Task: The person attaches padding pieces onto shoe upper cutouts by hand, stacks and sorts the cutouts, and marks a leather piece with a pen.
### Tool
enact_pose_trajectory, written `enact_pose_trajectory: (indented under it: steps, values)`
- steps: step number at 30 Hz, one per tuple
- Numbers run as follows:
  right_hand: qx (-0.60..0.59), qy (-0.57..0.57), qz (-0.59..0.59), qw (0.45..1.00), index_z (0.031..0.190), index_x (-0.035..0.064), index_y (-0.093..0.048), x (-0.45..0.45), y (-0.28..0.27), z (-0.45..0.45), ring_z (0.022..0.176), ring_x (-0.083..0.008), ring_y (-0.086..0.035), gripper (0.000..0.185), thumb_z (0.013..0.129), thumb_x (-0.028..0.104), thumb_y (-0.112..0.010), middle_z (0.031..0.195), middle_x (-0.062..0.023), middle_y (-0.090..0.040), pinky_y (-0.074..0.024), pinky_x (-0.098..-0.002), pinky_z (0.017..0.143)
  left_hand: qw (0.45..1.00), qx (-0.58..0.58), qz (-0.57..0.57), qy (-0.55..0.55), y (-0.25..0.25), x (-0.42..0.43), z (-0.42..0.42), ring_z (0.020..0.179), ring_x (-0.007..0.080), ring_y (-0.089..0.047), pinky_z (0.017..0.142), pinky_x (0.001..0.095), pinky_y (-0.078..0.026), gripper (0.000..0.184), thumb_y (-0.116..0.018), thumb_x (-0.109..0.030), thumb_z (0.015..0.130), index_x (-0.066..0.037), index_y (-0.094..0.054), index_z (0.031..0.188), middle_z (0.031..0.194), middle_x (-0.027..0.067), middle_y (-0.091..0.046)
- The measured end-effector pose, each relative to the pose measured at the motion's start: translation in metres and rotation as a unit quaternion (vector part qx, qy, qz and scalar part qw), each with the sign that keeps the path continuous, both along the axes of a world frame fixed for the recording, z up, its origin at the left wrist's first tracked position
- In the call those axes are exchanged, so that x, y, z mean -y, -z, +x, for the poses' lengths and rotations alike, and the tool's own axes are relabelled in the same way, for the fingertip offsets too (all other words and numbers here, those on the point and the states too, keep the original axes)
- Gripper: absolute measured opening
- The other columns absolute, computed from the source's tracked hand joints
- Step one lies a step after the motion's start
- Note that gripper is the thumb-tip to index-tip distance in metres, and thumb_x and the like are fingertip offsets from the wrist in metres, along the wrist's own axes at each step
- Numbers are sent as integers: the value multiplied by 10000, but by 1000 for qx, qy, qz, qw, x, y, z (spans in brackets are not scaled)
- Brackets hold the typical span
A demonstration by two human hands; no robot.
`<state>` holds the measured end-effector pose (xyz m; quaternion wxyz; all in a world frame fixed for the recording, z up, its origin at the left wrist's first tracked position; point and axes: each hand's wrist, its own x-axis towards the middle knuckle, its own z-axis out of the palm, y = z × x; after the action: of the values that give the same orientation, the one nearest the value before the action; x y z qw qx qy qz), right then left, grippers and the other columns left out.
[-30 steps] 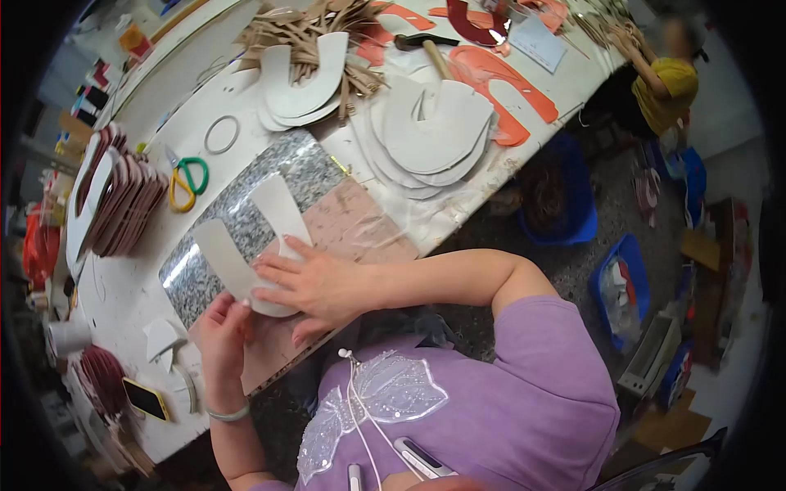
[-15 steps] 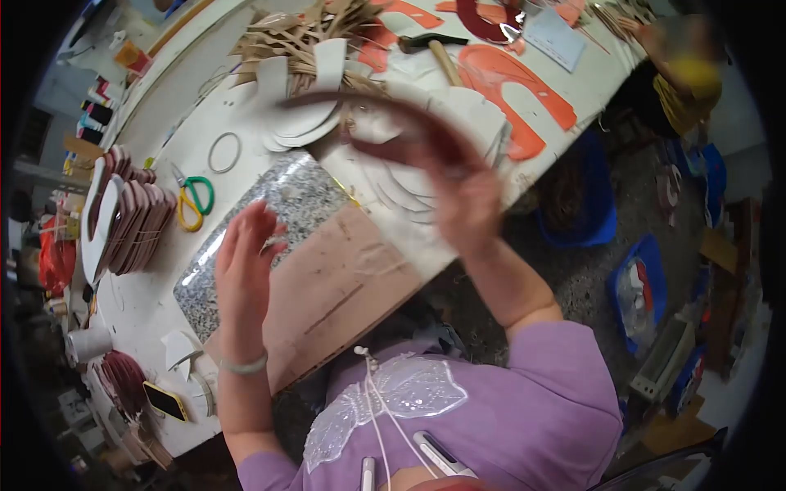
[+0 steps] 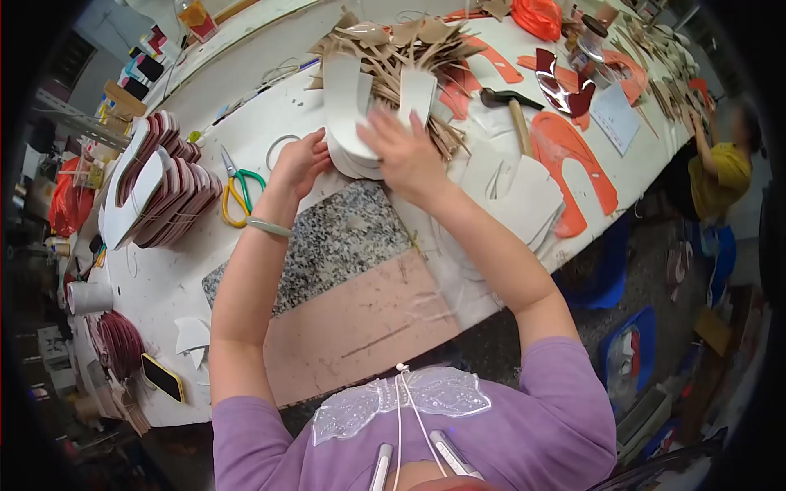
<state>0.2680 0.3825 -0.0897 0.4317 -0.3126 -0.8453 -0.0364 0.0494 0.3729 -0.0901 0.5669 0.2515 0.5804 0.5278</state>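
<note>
White U-shaped pieces (image 3: 345, 102) lie stacked at the back of the table, against a heap of tan strips (image 3: 385, 61). My right hand (image 3: 407, 155) rests on the right side of that stack, fingers spread. At the stack's left edge is my left hand (image 3: 303, 164), its fingers apart and nothing seen in it. In front of both hands lies a speckled stone slab (image 3: 344, 237) beside a pinkish board (image 3: 368, 327). To the right is another pile of white pieces (image 3: 520, 192).
Scissors (image 3: 239, 192) and a metal ring (image 3: 282, 151) lie left of the hands. Bundled U-shaped pieces (image 3: 155, 184) stand farther left, above a phone (image 3: 163, 378). A hammer (image 3: 518, 119) and orange pieces (image 3: 573, 168) are at the right. A person in yellow (image 3: 720, 176) sits beyond.
The white piece on the slab is gone from there. A blurred dark red piece was in my right hand half a second ago. Both hands have moved to the back stack, and the view has shifted.
</note>
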Motion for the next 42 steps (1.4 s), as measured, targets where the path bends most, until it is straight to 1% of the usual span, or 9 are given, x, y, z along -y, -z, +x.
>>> enact_pose_trajectory:
  steps: [4, 10, 15, 22, 24, 29, 34, 39, 42]
  values:
    - [219, 76, -178, 956, 1418, 79, -480, 5, 21, -9, 1336, -261, -482, 484, 961, 231, -524, 1441, -103, -513, -334, -511, 1111, 998, 52, -11, 23, 17, -16, -2, 926, 252, -620, 821, 350, -526, 497, -580, -353, 977, 81, -562, 1217, 1134, 195, -614]
    - [201, 55, -165, 964, 1463, 55, -398, -3, 30, -5, 1338, -308, -467, 710, 931, 498, -555, 1429, -176, -498, -343, -502, 1103, 994, 101, -3, 33, -5, -20, 23, 926, 228, -628, 815, 345, -529, 476, -508, -412, 1008, 24, -586, 1181, 1104, 162, -630]
    - [91, -1, -379, 921, 1503, 22, -282, -11, 0, -2, 1325, -380, -447, 964, 813, 588, -645, 1464, -268, -404, -238, -536, 1138, 979, 185, 54, 60, -3, -29, 31, 950, 218, -620, 814, 357, -525, 511, -480, -468, 1009, -10, -589, 1207, 1108, 140, -632]
    - [-167, 17, -388, 906, 1507, 10, -272, -29, -3, -6, 1099, -352, -605, 951, 728, 249, -762, 1336, -248, -544, -457, -392, 976, 987, 57, 87, 120, -19, -36, 14, 942, 190, -598, 791, 316, -514, 470, -580, -414, 968, -6, -594, 1202, 1067, 114, -622]
    - [-357, -152, -525, 757, 1500, 26, -301, -50, -6, 13, 1204, -294, -550, 895, 701, 110, -696, 1436, -193, -466, -440, -330, 983, 992, -35, 116, 35, -37, -27, 11, 881, 161, -601, 755, 274, -509, 419, -621, -386, 952, 3, -629, 1107, 994, 101, -617]
    - [-348, -174, -595, 703, 1479, 47, -362, -46, -35, 27, 1173, -275, -557, 860, 686, 69, -693, 1400, -162, -508, -437, -316, 988, 996, -70, -29, 53, -6, -27, 11, 860, 155, -607, 731, 244, -495, 395, -638, -304, 935, 28, -611, 1147, 1014, 125, -647]
    - [-324, -186, -552, 746, 1454, 42, -410, -48, -15, 17, 1049, -184, -586, 780, 718, 33, -669, 1260, -139, -612, -455, -298, 930, 998, 6, 5, 63, -1, -29, 31, 840, 174, -615, 724, 249, -499, 360, -615, -264, 935, 51, -599, 1110, 997, 138, -651]
    - [-156, -116, -478, 857, 1490, 45, -347, -31, -13, 4, 1240, -269, -514, 890, 682, 82, -719, 1355, -158, -546, -383, -342, 1062, 994, 72, 60, 61, 4, -35, 65, 867, 199, -620, 742, 273, -504, 302, -544, -210, 953, 47, -587, 1106, 1016, 144, -657]
    - [-222, -214, -492, 814, 1507, 33, -296, -3, -48, 8, 1288, -279, -474, 948, 680, 103, -754, 1421, -168, -480, -360, -359, 1089, 974, 190, 115, 40, -42, 3, 78, 888, 195, -618, 784, 285, -496, 315, -518, -230, 961, 36, -579, 1119, 1024, 136, -657]
